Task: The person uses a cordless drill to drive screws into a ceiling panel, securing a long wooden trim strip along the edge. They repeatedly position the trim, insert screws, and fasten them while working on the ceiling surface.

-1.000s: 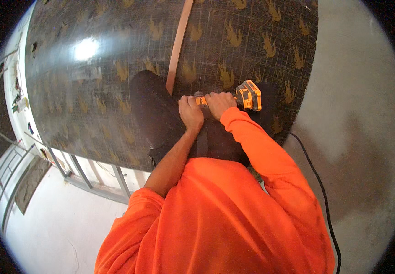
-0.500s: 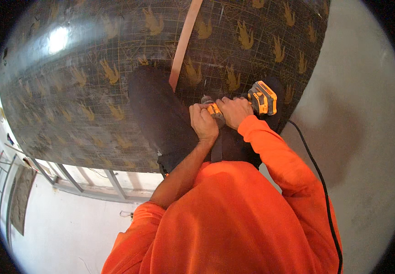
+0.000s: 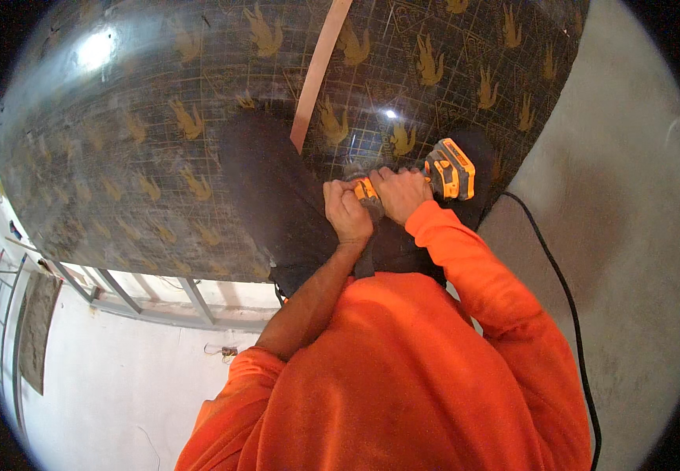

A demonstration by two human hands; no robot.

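A yellow-and-black cordless drill (image 3: 365,188) lies sideways over my lap, its battery pack (image 3: 456,169) out to the right near my right knee. Wrapped round the grip between body and battery is my right hand (image 3: 403,192), closed. My left hand (image 3: 348,213) is closed on the front part of the body, fingers curled over it near the chuck. The drill's nose points away from me toward a dark printed panel (image 3: 222,169), and a patch of light shows on the panel there. Whether a bit sits in the chuck is too small to tell.
A narrow pinkish wooden strip (image 3: 318,74) runs across the panel ahead of my knees. At the right, a black cable (image 3: 556,271) trails over the grey floor (image 3: 630,235). Grey metal framing (image 3: 196,300) and a white wall or floor surface (image 3: 112,385) lie at the lower left.
A bright light patch has appeared on the panel ahead of the drill. Both hands keep their hold, shifted only slightly left. The view has tilted a little and the cable has shifted.
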